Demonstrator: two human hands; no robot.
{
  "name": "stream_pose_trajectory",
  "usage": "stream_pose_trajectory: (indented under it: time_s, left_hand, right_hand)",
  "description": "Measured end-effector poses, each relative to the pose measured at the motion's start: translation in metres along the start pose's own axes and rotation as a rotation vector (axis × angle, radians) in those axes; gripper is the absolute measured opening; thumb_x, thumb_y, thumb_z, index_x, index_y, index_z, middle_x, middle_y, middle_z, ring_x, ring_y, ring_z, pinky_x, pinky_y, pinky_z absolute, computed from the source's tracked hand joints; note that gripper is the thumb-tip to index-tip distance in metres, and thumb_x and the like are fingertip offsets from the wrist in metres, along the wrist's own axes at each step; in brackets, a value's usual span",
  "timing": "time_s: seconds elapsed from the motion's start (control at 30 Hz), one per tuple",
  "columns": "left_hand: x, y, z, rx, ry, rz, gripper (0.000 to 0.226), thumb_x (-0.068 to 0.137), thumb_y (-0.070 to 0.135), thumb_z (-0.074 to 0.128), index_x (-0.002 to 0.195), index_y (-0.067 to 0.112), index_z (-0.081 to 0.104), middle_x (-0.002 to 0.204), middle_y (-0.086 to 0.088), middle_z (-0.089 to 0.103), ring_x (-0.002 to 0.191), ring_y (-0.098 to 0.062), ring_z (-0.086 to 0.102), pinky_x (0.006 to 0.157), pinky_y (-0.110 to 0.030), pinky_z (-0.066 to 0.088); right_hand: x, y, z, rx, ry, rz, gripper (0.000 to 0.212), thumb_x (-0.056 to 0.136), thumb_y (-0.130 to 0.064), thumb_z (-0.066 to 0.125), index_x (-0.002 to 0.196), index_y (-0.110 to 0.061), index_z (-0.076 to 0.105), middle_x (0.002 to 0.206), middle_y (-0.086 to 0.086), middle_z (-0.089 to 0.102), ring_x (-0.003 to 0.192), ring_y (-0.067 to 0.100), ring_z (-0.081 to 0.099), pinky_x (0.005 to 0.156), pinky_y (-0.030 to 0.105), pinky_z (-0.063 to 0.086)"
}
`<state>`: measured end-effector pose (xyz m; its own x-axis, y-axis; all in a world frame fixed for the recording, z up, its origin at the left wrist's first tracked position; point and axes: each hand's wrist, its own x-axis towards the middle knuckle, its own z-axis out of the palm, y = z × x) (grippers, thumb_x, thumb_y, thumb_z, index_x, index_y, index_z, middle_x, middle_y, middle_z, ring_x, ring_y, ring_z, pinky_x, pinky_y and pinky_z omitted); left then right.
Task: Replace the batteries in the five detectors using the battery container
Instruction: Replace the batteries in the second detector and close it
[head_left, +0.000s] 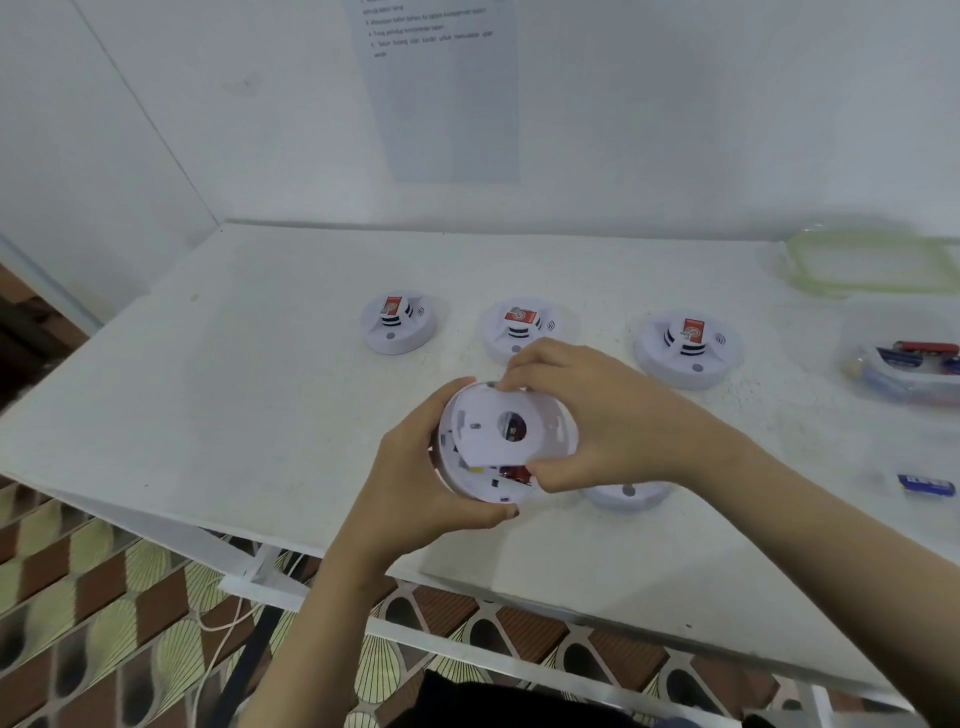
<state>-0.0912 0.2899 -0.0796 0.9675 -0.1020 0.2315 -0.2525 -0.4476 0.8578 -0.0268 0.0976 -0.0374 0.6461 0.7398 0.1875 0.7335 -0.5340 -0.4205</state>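
Head view: left hand (415, 483) cups detector (553, 434); right hand (597, 415) pinches its cover (483, 441). Battery container (904, 376) lies right, nearer right hand.

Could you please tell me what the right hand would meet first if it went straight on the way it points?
The upturned detector: the right hand points left across it and grips it, while the left hand holds it. Past it, probably only the table.

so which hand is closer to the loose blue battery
Right. The right hand grips the held detector nearer the loose blue battery; the left hand cups the detector's far side.
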Motion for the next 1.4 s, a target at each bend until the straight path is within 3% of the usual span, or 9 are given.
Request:
stream_pose_trajectory:
  time_s: [0.1,0.37,0.5,0.63,0.73,0.93,1.1,1.23,1.4]
  left_hand:
    - [-0.006,-0.013,-0.011,0.025,0.046,-0.019,0.086,0.047,0.038,0.084,0.124,0.039,0.045,0.117,0.03,0.058,0.108,0.007,0.057,0.079,-0.006,0.046]
    - [-0.02,-0.035,-0.035,0.109,0.276,-0.106,0.086,0.048,0.036,0.094,0.119,0.043,0.045,0.11,0.04,0.055,0.103,0.017,0.053,0.078,0.001,0.042]
    - [-0.017,-0.034,-0.033,0.062,0.304,-0.114,0.095,0.047,0.036,0.091,0.131,0.023,0.048,0.119,0.023,0.059,0.109,0.01,0.054,0.083,-0.005,0.046]
    - [-0.008,-0.019,-0.017,-0.006,0.305,-0.087,0.093,0.044,0.039,0.086,0.127,0.031,0.045,0.117,0.033,0.055,0.112,0.011,0.052,0.083,-0.005,0.045]
    - [0.004,-0.005,0.0,-0.054,0.303,-0.06,0.091,0.04,0.036,0.087,0.118,0.038,0.041,0.112,0.038,0.052,0.109,0.012,0.052,0.08,-0.005,0.046]
    - [0.027,0.017,0.037,-0.092,0.269,0.017,0.091,0.041,0.037,0.087,0.116,0.036,0.036,0.12,0.016,0.048,0.112,0.006,0.053,0.084,-0.01,0.048]
    - [0.042,0.035,0.071,-0.143,0.192,0.063,0.095,0.045,0.016,0.091,0.122,0.018,0.037,0.123,0.007,0.049,0.114,0.003,0.055,0.084,-0.013,0.05]
    - [0.052,0.051,0.099,-0.138,0.147,0.084,0.098,0.041,0.008,0.094,0.116,0.032,0.035,0.122,0.012,0.046,0.113,0.01,0.051,0.084,-0.007,0.045]
    - [0.063,0.07,0.136,-0.189,0.062,0.123,0.095,0.042,-0.012,0.089,0.11,0.026,0.036,0.114,0.015,0.046,0.105,0.017,0.051,0.078,-0.002,0.043]
  right_hand:
    - [0.011,0.011,0.007,0.084,-0.007,0.095,0.053,0.067,-0.036,0.075,0.115,-0.022,0.057,0.112,-0.015,0.046,0.101,0.004,0.048,0.087,0.023,0.042]
    - [0.036,0.027,0.038,-0.156,-0.167,0.224,0.059,0.074,-0.044,0.066,0.127,-0.02,0.053,0.135,-0.001,0.041,0.121,0.017,0.04,0.101,0.03,0.025]
    - [0.035,0.031,0.041,-0.17,-0.258,0.247,0.055,0.083,-0.043,0.06,0.132,-0.021,0.049,0.144,0.003,0.036,0.134,0.02,0.031,0.109,0.036,0.022]
    - [0.023,0.022,0.026,0.284,0.019,0.188,0.045,0.094,-0.027,0.052,0.137,-0.034,0.041,0.135,-0.013,0.047,0.112,-0.005,0.047,0.096,0.01,0.035]
    - [0.008,0.011,0.014,0.488,0.111,0.194,0.044,0.095,-0.024,0.05,0.132,-0.046,0.043,0.121,-0.016,0.056,0.09,0.005,0.066,0.083,0.016,0.049]
    - [-0.029,0.019,-0.001,0.14,0.151,0.169,0.047,0.096,-0.029,0.046,0.14,-0.04,0.036,0.133,-0.017,0.053,0.099,0.0,0.056,0.084,0.012,0.043]
    - [-0.058,0.032,-0.021,0.203,0.288,0.243,0.036,0.095,-0.026,0.048,0.13,-0.034,0.046,0.115,-0.01,0.063,0.096,0.001,0.059,0.079,0.026,0.052]
    - [-0.079,0.046,-0.035,0.22,0.372,0.278,0.027,0.09,-0.023,0.055,0.116,-0.029,0.051,0.104,-0.012,0.061,0.088,0.005,0.059,0.078,0.028,0.051]
    - [-0.107,0.066,-0.059,0.211,0.335,0.344,0.026,0.086,-0.023,0.061,0.107,-0.03,0.048,0.108,-0.013,0.059,0.089,0.004,0.057,0.079,0.025,0.049]
